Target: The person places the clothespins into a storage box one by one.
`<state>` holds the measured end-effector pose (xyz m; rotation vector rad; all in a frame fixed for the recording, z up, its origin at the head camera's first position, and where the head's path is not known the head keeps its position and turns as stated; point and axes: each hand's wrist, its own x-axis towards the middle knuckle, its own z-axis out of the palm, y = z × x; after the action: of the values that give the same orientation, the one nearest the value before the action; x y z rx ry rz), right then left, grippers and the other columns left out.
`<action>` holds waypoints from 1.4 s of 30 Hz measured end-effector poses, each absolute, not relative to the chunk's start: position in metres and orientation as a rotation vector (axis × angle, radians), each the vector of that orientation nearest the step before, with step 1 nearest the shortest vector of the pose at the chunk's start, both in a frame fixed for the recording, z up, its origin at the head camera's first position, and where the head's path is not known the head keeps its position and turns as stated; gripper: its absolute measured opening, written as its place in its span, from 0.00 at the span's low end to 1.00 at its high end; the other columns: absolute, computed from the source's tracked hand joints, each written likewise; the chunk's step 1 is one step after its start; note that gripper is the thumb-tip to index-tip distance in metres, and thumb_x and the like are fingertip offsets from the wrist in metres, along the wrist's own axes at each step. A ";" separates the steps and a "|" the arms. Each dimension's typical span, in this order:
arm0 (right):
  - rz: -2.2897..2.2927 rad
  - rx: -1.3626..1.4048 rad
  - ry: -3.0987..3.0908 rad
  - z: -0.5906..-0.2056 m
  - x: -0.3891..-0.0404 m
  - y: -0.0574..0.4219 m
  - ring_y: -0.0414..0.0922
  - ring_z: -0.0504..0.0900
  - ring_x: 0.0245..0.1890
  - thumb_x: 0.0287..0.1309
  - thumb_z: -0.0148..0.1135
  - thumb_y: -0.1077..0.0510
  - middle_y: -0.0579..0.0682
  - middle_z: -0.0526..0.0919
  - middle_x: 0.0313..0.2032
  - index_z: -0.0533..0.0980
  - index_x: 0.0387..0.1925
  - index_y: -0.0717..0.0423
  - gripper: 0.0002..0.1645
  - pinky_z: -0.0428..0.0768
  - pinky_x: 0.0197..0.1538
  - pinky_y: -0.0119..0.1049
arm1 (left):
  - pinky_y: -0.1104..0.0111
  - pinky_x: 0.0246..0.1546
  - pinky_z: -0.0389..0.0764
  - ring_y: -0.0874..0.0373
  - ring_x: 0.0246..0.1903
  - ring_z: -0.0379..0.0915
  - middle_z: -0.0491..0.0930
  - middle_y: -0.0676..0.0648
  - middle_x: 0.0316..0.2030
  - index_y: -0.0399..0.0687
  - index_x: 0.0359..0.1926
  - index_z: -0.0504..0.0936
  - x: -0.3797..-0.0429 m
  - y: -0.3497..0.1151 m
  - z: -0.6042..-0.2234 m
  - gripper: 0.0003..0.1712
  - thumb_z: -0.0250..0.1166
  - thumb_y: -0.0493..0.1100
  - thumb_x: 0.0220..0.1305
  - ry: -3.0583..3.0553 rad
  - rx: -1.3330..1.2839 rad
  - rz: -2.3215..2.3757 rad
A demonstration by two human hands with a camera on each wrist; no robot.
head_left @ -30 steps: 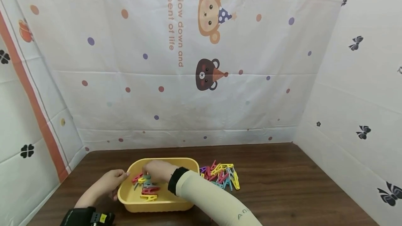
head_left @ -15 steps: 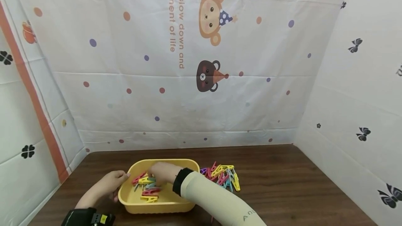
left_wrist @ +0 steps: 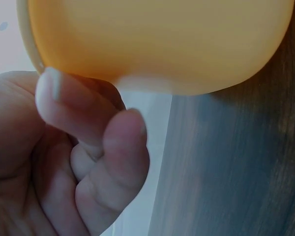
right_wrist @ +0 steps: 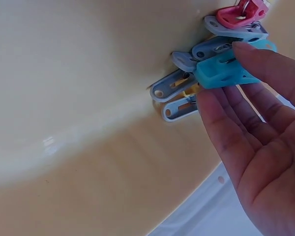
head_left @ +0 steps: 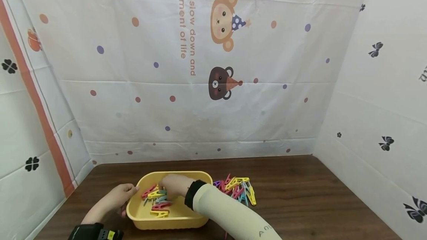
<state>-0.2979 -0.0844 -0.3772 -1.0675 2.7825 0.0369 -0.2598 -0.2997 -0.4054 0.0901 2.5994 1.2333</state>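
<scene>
A yellow plastic basin (head_left: 173, 224) stands on the table with several coloured clothespins (head_left: 161, 206) in its left part. My left hand (head_left: 117, 197) holds the basin's left rim, and its curled fingers (left_wrist: 125, 147) show by the edge in the left wrist view. Inside the basin is my right hand (head_left: 176, 185), its back hiding some of the pins in the head view. In the right wrist view, its thumb and fingers pinch a turquoise clothespin (right_wrist: 223, 71). Grey-blue clothespins (right_wrist: 169, 84) and a pink clothespin (right_wrist: 241, 14) lie close around it.
A loose pile of clothespins (head_left: 238, 188), pink, yellow, blue and purple, lies on the brown wooden table (head_left: 300, 195) just right of the basin. Patterned white sheets (head_left: 186, 114) rise behind the table and at both sides.
Inside the basin, my right hand has shifted slightly right from where it was one second ago. My left hand stays at the rim. The head view has tilted up slightly.
</scene>
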 end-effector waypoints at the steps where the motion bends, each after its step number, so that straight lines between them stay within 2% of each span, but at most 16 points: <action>1: 0.034 -1.067 2.778 -0.376 -0.298 -0.085 0.34 0.80 0.42 0.61 0.70 0.63 0.39 0.86 0.49 0.83 0.51 0.46 0.17 0.77 0.42 0.23 | 0.74 0.15 0.71 0.65 0.10 0.69 0.71 0.53 0.12 0.40 0.33 0.74 -0.260 -0.300 -0.405 0.19 0.47 0.45 0.82 2.602 0.086 1.233; 5: 0.009 -1.087 2.754 -0.368 -0.299 -0.084 0.33 0.78 0.38 0.62 0.70 0.62 0.40 0.86 0.48 0.82 0.56 0.46 0.21 0.76 0.41 0.23 | 0.74 0.16 0.71 0.65 0.10 0.69 0.71 0.53 0.12 0.40 0.33 0.74 -0.260 -0.300 -0.404 0.19 0.46 0.44 0.82 2.600 0.097 1.233; 10: -0.129 -1.242 2.741 -0.332 -0.302 -0.064 0.35 0.81 0.41 0.62 0.71 0.59 0.46 0.87 0.47 0.81 0.57 0.51 0.21 0.77 0.44 0.22 | 0.74 0.15 0.72 0.65 0.10 0.68 0.70 0.53 0.12 0.39 0.34 0.74 -0.259 -0.300 -0.404 0.19 0.46 0.44 0.82 2.580 0.086 1.258; 15: -0.360 -1.356 2.764 -0.284 -0.295 -0.012 0.41 0.84 0.45 0.63 0.70 0.60 0.50 0.87 0.48 0.81 0.54 0.56 0.18 0.80 0.49 0.25 | 0.75 0.15 0.72 0.65 0.10 0.68 0.70 0.53 0.12 0.38 0.35 0.74 -0.259 -0.296 -0.407 0.19 0.46 0.44 0.82 2.564 0.084 1.285; 20: -0.523 -1.313 2.790 -0.263 -0.282 0.057 0.51 0.86 0.49 0.65 0.68 0.61 0.57 0.86 0.51 0.79 0.56 0.60 0.19 0.85 0.54 0.36 | 0.75 0.15 0.71 0.65 0.10 0.67 0.69 0.53 0.12 0.38 0.35 0.74 -0.259 -0.293 -0.408 0.19 0.46 0.44 0.82 2.562 0.070 1.294; 24: -0.553 -1.169 2.875 -0.277 -0.284 0.104 0.53 0.86 0.48 0.66 0.67 0.60 0.56 0.86 0.49 0.79 0.54 0.60 0.17 0.85 0.52 0.40 | 0.74 0.15 0.71 0.64 0.10 0.66 0.68 0.53 0.12 0.38 0.35 0.74 -0.259 -0.294 -0.408 0.19 0.46 0.44 0.82 2.591 0.065 1.280; 31: -0.570 -0.691 2.971 -0.335 -0.288 0.157 0.47 0.82 0.40 0.61 0.70 0.62 0.56 0.86 0.43 0.80 0.51 0.62 0.17 0.83 0.44 0.44 | 0.74 0.16 0.73 0.64 0.11 0.67 0.69 0.53 0.12 0.38 0.36 0.75 -0.259 -0.299 -0.406 0.19 0.46 0.45 0.82 2.601 0.052 1.234; 36: -0.636 -0.501 2.966 -0.360 -0.284 0.171 0.44 0.75 0.31 0.57 0.71 0.66 0.53 0.82 0.34 0.80 0.46 0.64 0.14 0.78 0.37 0.42 | 0.73 0.16 0.74 0.64 0.11 0.68 0.69 0.53 0.13 0.38 0.36 0.74 -0.260 -0.301 -0.406 0.19 0.46 0.44 0.82 2.590 0.119 1.244; 42: -0.538 -0.433 3.007 -0.379 -0.275 0.170 0.45 0.74 0.31 0.50 0.77 0.65 0.55 0.82 0.34 0.79 0.44 0.66 0.20 0.78 0.36 0.42 | 0.72 0.17 0.74 0.63 0.11 0.68 0.69 0.52 0.13 0.38 0.35 0.74 -0.262 -0.299 -0.404 0.20 0.45 0.45 0.83 2.586 0.082 1.244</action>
<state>-0.2750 0.1702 -0.3787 -0.4329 3.0068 -0.5384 -0.2622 -0.2988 -0.4037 0.0825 2.5864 1.2441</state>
